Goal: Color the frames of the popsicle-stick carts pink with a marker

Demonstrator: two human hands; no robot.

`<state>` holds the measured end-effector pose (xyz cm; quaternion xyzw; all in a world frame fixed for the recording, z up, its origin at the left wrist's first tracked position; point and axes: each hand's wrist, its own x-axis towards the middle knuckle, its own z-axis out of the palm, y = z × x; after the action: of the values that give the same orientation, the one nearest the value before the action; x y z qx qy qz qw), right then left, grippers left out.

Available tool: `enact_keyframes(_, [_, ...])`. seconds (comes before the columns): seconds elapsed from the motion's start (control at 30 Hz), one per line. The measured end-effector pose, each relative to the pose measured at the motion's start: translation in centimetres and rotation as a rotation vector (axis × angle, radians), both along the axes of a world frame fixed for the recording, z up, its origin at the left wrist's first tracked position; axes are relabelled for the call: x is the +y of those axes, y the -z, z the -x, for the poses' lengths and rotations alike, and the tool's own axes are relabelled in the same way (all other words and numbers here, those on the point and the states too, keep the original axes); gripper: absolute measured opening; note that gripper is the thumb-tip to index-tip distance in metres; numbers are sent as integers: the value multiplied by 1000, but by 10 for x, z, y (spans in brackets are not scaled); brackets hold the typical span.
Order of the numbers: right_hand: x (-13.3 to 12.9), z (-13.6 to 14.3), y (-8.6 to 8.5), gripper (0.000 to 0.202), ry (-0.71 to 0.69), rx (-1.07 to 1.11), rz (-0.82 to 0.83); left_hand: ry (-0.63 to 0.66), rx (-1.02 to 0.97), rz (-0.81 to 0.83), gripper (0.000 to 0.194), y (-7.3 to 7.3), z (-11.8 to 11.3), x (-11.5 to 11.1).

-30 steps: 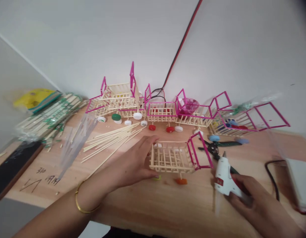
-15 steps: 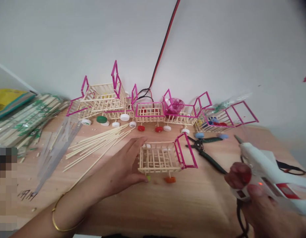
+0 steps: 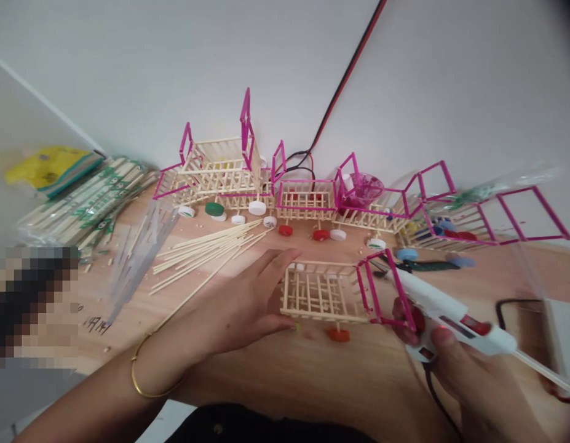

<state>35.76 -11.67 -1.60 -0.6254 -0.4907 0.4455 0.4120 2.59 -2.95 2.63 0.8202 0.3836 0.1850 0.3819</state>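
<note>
- Pale wood: material of the cart [image 3: 329, 295], a lattice box of thin sticks with a magenta frame [image 3: 401, 289] at its right end. Location: on the table [image 3: 275, 375], between the hands, in front of the row of carts [image 3: 307, 215].
- Left hand [image 3: 248, 301]: set in a wide grip around the cart's left end, thumb on the near side, fingers on the far side. Grip pressure: cannot be told.
- Right hand [image 3: 464, 363]: wrapped around the handle of the glue gun [image 3: 435, 301]. The barrel slopes down toward the frame; whether the nozzle touches it cannot be told.
- Expected handling: light, rigid along the sticks, fragile at the joints. Dry wood should not be slippery, but light weight may let the cart slide if nudged.
- Recommended hold: the end rails, pinched low with light, even pressure. Avoid lifting by the frame, which leans outward and appears thinly attached.
- Wheels: an orange wheel [image 3: 339, 335] sits below the near rail. The wheels may roll or twist; do not use them as a handle.
- Caution: treat the nozzle as hot; keep the left fingers at the opposite end.
</note>
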Motion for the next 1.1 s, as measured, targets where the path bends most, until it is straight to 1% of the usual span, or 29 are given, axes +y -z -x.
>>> enact_keyframes(0.07, [3,6,-5,44,-4,-15,-8,-3,-9,10,91,0,0,0])
enact_keyframes(0.1, [4,9,-8,46,33,-20,-30,-5,-16,17,90,0,0,0])
enact_keyframes(0.17, [6,13,-13,44,69,-34,-21,-13,-28,27,89,0,0,0])
enact_keyframes(0.2, [7,13,-14,43,77,-40,-23,-16,-31,30,89,0,0,0])
enact_keyframes(0.37, [7,6,-9,40,-4,-57,-29,-20,-31,26,88,0,-2,0])
enact_keyframes(0.43, [6,7,-9,39,10,-60,-40,-27,-32,30,87,0,-3,-1])
enact_keyframes(0.63, [8,20,-20,43,74,-159,-41,-29,-31,14,87,-3,-3,-1])
enact_keyframes(0.7, [9,17,-17,44,63,-178,-52,-19,-31,11,87,-5,-2,-1])
enact_keyframes(0.77, [8,11,-11,43,29,-186,-61,-8,-37,14,86,-8,-1,-2])
enact_keyframes(0.8, [6,6,-7,42,51,-180,-86,-13,-50,16,86,-9,-1,-3])
enact_keyframes(0.83, [4,2,-4,38,61,-187,-60,-24,-69,20,85,-11,0,-4])
enact_keyframes(0.9, [-2,-4,-1,31,140,-242,-29,-71,-137,29,84,-16,3,-7])
enact_keyframes(0.97, [-7,-8,-3,31,95,-299,13,-118,-198,46,83,-21,7,-10])
enact_keyframes(1.03, [-8,-6,-10,32,-45,-336,47,-206,-268,32,84,-26,12,-10])
enact_keyframes(1.1, [-6,0,-18,33,-146,-384,57,-278,-318,27,85,-29,17,-9])
